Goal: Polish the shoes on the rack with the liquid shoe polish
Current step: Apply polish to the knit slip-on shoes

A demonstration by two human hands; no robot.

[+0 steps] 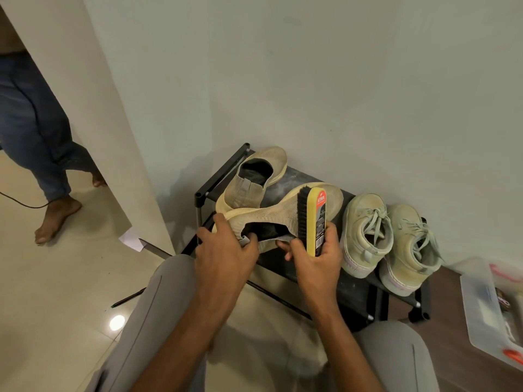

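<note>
Nearest the camera: two knees in grey trousers (pixel 158 315), with both forearms reaching forward between them toward the black shoe rack (pixel 365 295).

Left hand (pixel 226 250) grips the heel collar of the beige knit slip-on (pixel 271 215), fingers curled round the edge of the opening, thumb side hidden. Right hand (pixel 317 261) holds the yellow-backed brush (pixel 311 219), fingers wrapped round its lower end, black bristles turned against the side of the shoe. Shoe held just above the left half of the rack, toe pointing away and to the right.

Second slip-on (pixel 252 179) lies on the rack's back left corner, just behind the held one. Pair of pale green lace-up sneakers (pixel 390 241) stands on the rack's right half, heels toward the camera. Clear plastic box (pixel 481 306) sits on the floor right of the rack; contents too blurred to name, so cannot tell whether the liquid polish is there.

Step in hand, probably: dry brushing before polish. Advice for doing it well:
- keep the left grip firm at the heel, so the soft knit does not fold under the bristles;
- short light strokes from heel toward toe, along the weave;
- turn the shoe, not the wrist, to reach the far side;
- hold it over the rack, away from the sneakers, so dust does not fall on them.
</note>
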